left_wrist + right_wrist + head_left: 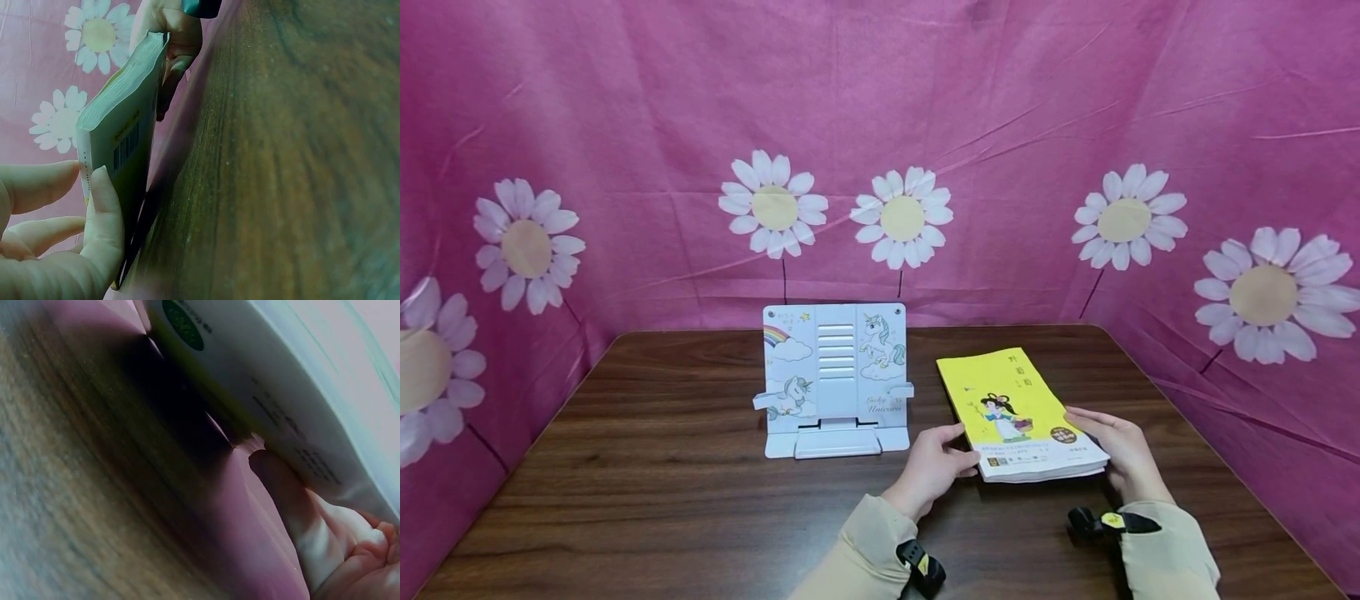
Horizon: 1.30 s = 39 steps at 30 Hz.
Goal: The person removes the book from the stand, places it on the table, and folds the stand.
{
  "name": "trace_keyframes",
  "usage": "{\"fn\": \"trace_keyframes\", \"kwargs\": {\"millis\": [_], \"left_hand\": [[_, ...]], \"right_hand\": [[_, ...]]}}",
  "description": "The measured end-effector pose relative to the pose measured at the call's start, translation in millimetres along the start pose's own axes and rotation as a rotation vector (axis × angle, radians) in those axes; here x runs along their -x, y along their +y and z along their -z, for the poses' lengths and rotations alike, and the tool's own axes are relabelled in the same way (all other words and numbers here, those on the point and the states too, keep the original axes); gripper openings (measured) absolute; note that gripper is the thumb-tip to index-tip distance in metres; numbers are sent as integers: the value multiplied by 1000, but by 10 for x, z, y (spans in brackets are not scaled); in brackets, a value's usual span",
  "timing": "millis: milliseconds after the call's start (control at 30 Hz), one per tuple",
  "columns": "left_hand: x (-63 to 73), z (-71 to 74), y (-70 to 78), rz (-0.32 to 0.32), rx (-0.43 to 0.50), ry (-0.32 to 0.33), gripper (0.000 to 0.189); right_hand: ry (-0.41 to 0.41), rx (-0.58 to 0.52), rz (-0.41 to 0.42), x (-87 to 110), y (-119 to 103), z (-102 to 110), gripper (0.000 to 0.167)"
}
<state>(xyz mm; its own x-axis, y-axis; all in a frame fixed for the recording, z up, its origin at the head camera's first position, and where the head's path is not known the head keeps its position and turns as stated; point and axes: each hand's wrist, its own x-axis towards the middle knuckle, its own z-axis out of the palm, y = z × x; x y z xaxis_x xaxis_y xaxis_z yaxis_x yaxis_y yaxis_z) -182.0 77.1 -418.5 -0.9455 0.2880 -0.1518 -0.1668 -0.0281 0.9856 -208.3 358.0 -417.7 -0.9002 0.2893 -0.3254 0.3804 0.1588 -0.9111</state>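
A yellow paperback book with a drawn girl and a white lower band is at the right, cover up. Its near end is raised off the table; the back cover with a barcode shows in the left wrist view. My left hand pinches the book's left edge near the bottom corner, thumb against the back cover. At the opposite edge my right hand grips the book, with one digit under the back cover. A white metal book stand with unicorn pictures stands upright left of the book.
A dark wood-grain table lies under everything. Pink cloth printed with white daisies closes off the back and both sides. The stand has two small side clips and a front ledge. Black straps are on both wrists.
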Motion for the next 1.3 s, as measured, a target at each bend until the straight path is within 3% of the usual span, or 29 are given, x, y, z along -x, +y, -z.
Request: {"fn": "trace_keyframes", "kwargs": {"millis": [267,500,800,1300], "left_hand": [[-16,6,-33,-2,-20,1,53],[-14,8,-36,15,-50,8,54],[-19,23,-52,12,-55,-15,54],[-27,30,-53,72,-35,-15,48]], "right_hand": [[-7,38,16,-14,14,-9,59],[-31,15,29,-35,36,-1,46],[-64,52,29,-46,58,8,55],[-31,174,50,-59,52,14,58]]}}
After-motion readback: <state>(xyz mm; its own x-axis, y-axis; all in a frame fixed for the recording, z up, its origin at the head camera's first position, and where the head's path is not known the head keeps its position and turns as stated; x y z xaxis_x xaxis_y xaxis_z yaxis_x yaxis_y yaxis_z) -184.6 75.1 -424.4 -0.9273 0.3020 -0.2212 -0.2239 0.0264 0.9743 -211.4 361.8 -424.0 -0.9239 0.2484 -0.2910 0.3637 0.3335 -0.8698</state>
